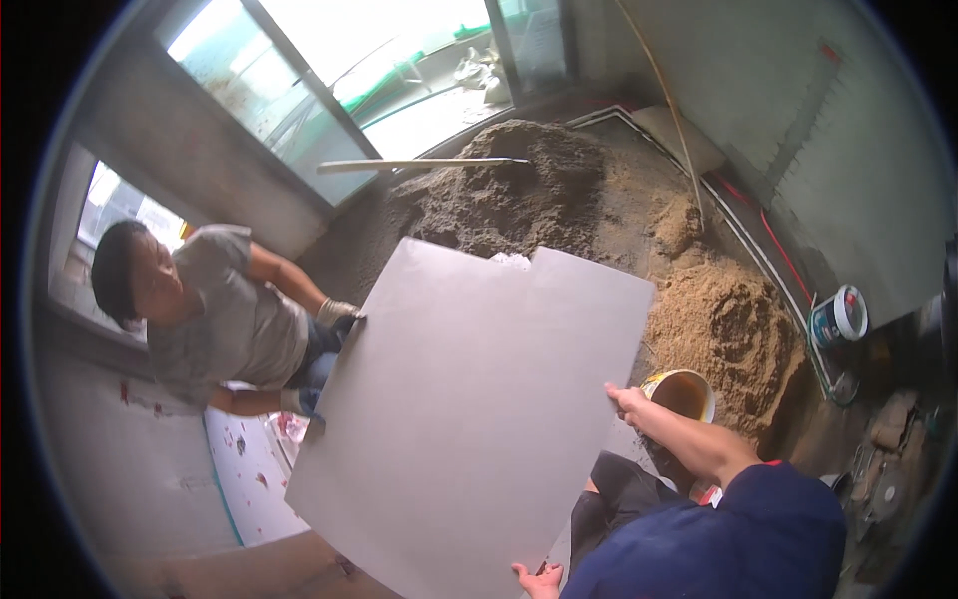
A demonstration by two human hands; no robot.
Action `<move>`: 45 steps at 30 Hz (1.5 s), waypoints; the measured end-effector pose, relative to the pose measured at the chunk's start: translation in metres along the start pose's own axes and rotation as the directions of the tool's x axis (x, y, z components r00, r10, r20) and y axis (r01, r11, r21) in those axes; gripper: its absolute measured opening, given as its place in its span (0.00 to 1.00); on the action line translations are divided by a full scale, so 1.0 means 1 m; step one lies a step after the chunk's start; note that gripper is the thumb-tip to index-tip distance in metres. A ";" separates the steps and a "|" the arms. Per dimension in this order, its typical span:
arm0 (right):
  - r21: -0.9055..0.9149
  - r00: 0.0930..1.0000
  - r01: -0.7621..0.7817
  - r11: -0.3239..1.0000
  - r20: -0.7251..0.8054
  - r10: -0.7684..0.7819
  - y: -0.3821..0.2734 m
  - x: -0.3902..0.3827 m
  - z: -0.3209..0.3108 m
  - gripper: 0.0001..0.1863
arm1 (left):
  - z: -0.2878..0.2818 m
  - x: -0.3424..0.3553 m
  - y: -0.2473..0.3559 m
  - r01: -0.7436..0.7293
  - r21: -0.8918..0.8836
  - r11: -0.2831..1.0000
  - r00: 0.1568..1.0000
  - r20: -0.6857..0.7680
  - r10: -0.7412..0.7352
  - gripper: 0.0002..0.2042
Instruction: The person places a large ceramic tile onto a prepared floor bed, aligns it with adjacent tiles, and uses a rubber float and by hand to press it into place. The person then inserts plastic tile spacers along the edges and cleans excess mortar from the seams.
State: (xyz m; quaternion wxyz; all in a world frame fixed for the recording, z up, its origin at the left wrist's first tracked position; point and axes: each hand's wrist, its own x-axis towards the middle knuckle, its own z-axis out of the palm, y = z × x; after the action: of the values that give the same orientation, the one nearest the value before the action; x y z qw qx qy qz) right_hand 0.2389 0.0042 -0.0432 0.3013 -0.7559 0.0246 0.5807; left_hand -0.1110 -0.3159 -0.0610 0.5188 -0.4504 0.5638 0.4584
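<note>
A large, flat grey tile [469,389] with a notch in its far edge fills the middle of the view. My right hand [627,401] grips its right edge, arm reaching in from the lower right. Lower down, my left hand [539,579] is closed on the tile's near right edge; the frame's bottom edge cuts off part of it. Across from me, a co-worker [230,309] in a grey shirt and gloves holds the left edge with both hands. The undersides of all the grips are hidden by the tile.
Heaps of dark sand [499,190] and lighter sand [728,329] cover the floor beyond. An open bucket [687,391] stands close to my right forearm. A long pale pole [419,165] crosses the dark heap. Another bucket [840,317] and pipes [758,262] line the right wall.
</note>
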 end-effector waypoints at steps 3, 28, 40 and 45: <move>-0.046 0.996 0.090 0.995 0.018 -0.089 -0.013 0.001 0.050 0.21 | 0.022 -0.005 0.026 -0.039 0.031 0.999 0.999 0.006 0.039 0.45; -0.482 0.968 0.081 0.872 0.246 0.046 -0.247 0.035 0.323 0.23 | 0.321 -0.035 0.042 -0.092 -0.268 0.959 0.995 -0.069 0.076 0.30; -0.664 0.943 0.274 0.696 0.328 -0.058 -0.382 0.143 0.479 0.27 | 0.429 0.017 0.001 0.012 -0.669 0.743 1.000 0.010 -0.008 0.22; -0.689 0.943 0.292 0.663 0.324 -0.079 -0.428 0.149 0.533 0.30 | 0.479 0.042 0.004 0.075 -0.732 0.677 0.997 0.051 -0.055 0.21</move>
State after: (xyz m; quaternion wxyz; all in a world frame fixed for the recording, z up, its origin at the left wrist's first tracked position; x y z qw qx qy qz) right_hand -0.0071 0.6585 -0.0702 0.0344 -0.7262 -0.3269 0.6038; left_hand -0.0346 0.1548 -0.1224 0.3180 -0.6343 0.3104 0.6326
